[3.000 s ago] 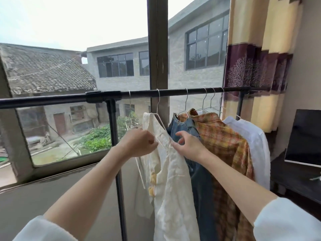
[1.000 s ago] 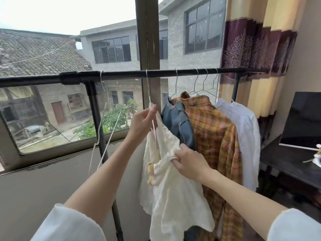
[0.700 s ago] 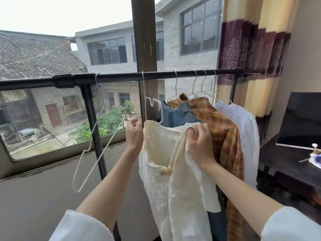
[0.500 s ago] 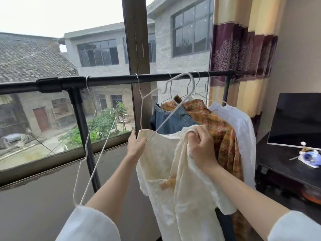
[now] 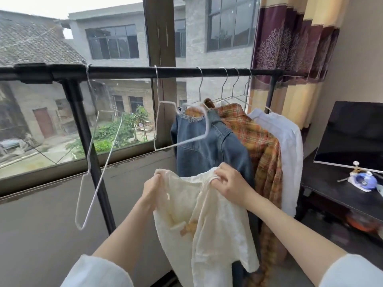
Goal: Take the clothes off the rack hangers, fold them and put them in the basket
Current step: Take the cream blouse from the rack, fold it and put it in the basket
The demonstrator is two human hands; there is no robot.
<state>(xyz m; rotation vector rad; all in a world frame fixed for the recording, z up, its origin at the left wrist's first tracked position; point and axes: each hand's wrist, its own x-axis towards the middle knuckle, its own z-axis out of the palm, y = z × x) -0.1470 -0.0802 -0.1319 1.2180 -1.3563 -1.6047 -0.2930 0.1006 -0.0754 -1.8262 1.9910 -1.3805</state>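
Observation:
A cream blouse (image 5: pixel 207 224) with yellow buttons hangs free of the rack between my hands. My left hand (image 5: pixel 152 188) pinches its left shoulder and my right hand (image 5: pixel 230 184) grips its right shoulder. Above it an empty white wire hanger (image 5: pixel 180 129) dangles tilted from the black rack bar (image 5: pixel 128 71). Another bare hanger (image 5: pixel 93 162) hangs further left. On the bar's right part a denim jacket (image 5: pixel 207 146), a plaid shirt (image 5: pixel 263 146) and a white shirt (image 5: pixel 290 154) stay on their hangers. No basket is in view.
The rack's black upright post (image 5: pixel 89 150) stands left of my arms, in front of the window and sill. A striped curtain (image 5: pixel 290 50) hangs at the right. A dark table (image 5: pixel 339 195) on the right carries a black screen (image 5: pixel 352 133) and a small blue-white object (image 5: pixel 362 181).
The blouse has come off its hanger and dropped lower with both hands. The freed hanger swings on the bar. The camera has tilted, so the rack sits higher in view.

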